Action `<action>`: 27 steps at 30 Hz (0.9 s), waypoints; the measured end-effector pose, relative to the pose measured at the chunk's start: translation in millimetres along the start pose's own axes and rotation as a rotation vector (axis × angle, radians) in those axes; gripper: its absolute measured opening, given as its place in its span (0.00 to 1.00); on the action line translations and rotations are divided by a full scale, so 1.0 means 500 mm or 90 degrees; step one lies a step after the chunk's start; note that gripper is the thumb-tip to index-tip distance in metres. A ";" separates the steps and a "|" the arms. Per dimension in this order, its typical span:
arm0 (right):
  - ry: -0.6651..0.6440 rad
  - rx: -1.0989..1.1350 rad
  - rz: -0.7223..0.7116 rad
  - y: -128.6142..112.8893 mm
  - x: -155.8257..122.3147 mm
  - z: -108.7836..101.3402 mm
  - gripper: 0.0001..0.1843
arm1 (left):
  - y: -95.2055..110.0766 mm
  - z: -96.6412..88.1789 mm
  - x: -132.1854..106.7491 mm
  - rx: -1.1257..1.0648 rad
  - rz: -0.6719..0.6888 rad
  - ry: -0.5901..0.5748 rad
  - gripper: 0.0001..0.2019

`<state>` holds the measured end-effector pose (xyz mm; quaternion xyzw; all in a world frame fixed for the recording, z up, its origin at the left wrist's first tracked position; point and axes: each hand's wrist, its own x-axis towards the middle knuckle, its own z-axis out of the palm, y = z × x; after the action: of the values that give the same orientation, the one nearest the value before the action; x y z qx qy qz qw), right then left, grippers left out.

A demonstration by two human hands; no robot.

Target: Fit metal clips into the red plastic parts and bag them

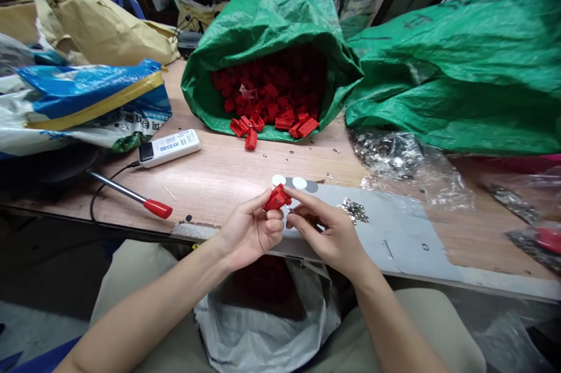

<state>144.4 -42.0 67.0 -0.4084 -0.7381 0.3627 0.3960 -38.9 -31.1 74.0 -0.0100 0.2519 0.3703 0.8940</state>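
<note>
My left hand (256, 230) is closed on a small red plastic part (277, 197), held up above the table's front edge. The fingers of my right hand (324, 227) are pinched on a small shiny metal piece (290, 209) against the right side of that part; its exact shape is too small to make out. To the right of my hands, a little pile of metal pieces (354, 210) lies on a grey sheet (403, 232). Behind them, a green sack (272, 16) lies open toward me, full of similar red plastic parts (272, 98), with one part (250, 140) just outside its mouth.
A white handheld device (170, 148) with a cable lies at left, near a red-tipped metal lever (155, 207). Clear bags of metal pieces (390, 154) and another green sack (460, 69) occupy the right. Below the table edge, a pale bag (263, 346) hangs open between my knees.
</note>
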 end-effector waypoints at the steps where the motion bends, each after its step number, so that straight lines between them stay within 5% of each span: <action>1: 0.001 -0.004 0.003 -0.001 0.000 0.002 0.24 | -0.002 0.000 -0.003 -0.013 -0.009 -0.002 0.16; 13: 0.032 -0.075 -0.067 -0.040 0.005 -0.001 0.17 | -0.002 -0.021 -0.013 -0.020 -0.034 -0.100 0.12; 18: 0.212 0.007 0.083 -0.019 0.000 -0.018 0.16 | -0.008 -0.022 -0.023 0.108 0.026 -0.142 0.15; 20: 0.250 0.087 0.142 -0.008 -0.019 -0.023 0.20 | -0.026 -0.017 -0.034 0.273 0.060 -0.156 0.18; 23: 0.294 0.140 0.180 0.006 -0.067 -0.022 0.22 | -0.074 -0.023 -0.059 0.716 0.115 -0.139 0.20; 25: 0.356 0.121 0.180 0.016 -0.103 -0.020 0.20 | -0.110 -0.043 -0.085 1.025 0.237 0.014 0.32; 27: 0.406 0.100 0.162 0.027 -0.136 -0.020 0.17 | -0.134 -0.076 -0.124 1.208 0.263 0.148 0.42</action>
<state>181.5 -94.8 40.1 -0.5583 -0.4906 0.3189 0.5882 -48.5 -128.3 58.0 0.7214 0.5288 0.1599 0.4176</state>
